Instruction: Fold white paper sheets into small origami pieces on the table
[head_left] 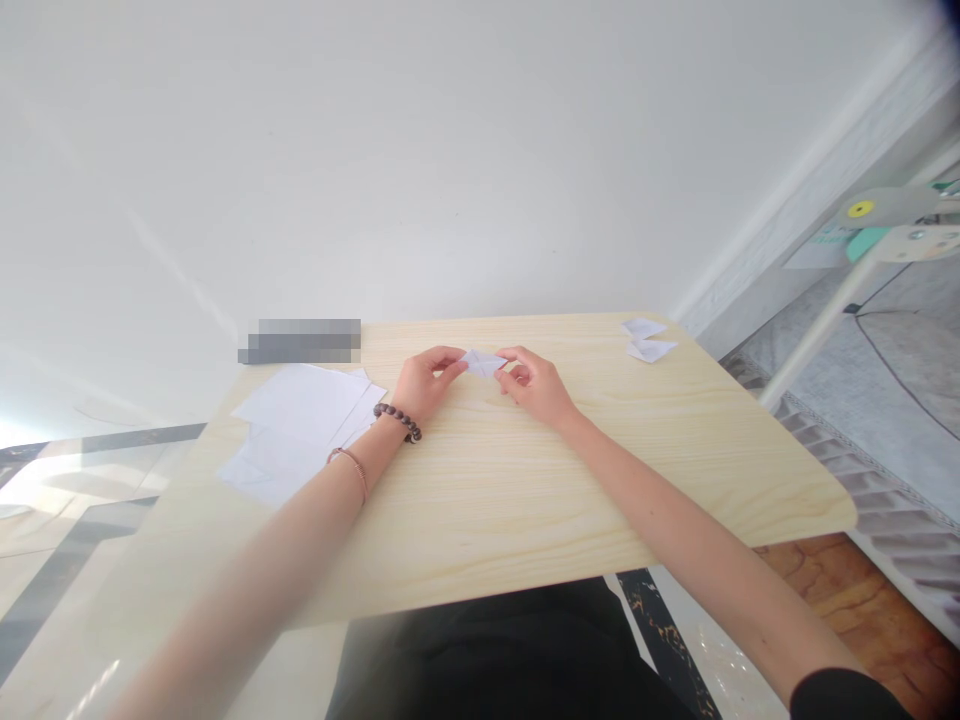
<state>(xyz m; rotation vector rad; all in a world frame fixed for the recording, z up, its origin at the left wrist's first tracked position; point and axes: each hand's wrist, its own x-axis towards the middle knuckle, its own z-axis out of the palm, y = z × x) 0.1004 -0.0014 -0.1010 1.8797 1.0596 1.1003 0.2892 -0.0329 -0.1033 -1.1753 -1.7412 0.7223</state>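
Note:
Between my two hands is a small folded piece of white paper (482,364), held just above or against the table near its middle. My left hand (429,378), with a dark bead bracelet at the wrist, pinches the paper's left corner between thumb and fingers. On the opposite corner, the thumb and index finger of my right hand (534,382) close in a pinch. Crease lines show on the paper's face. I cannot tell whether it touches the tabletop.
A wooden table (525,520) stands against a white wall. Loose white paper sheets (300,420) lie at its left, under my left forearm. Two folded paper pieces (651,350) rest at the back right. A blurred-out grey block (304,342) sits at the back left. A white pole (814,330) rises at right.

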